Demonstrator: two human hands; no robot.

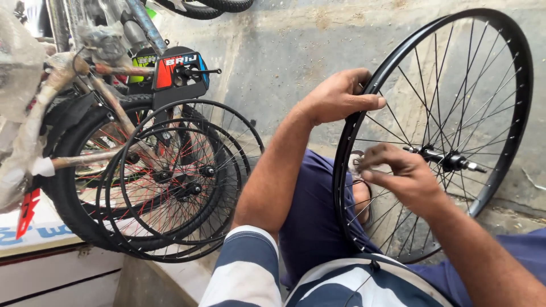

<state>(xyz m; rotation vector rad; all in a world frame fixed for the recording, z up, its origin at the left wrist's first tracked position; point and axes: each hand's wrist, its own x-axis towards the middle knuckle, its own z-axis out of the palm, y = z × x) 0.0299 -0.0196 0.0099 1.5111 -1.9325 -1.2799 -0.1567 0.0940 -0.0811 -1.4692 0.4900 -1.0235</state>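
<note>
I see the left hand (340, 96) clamped on the glossy black wheel rim (515, 142); the right hand (401, 176) is curled, fingertips pinching among thin steel spokes (455, 108) near the hub (449, 160).

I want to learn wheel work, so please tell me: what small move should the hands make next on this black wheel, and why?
Probably the right hand should finish working the spoke it pinches, between rim and hub, before the wheel is turned on. The left hand grips the top of the black rim and steadies it, and the wheel stands upright over the lap, so only a fingertip move seems needed.
</note>
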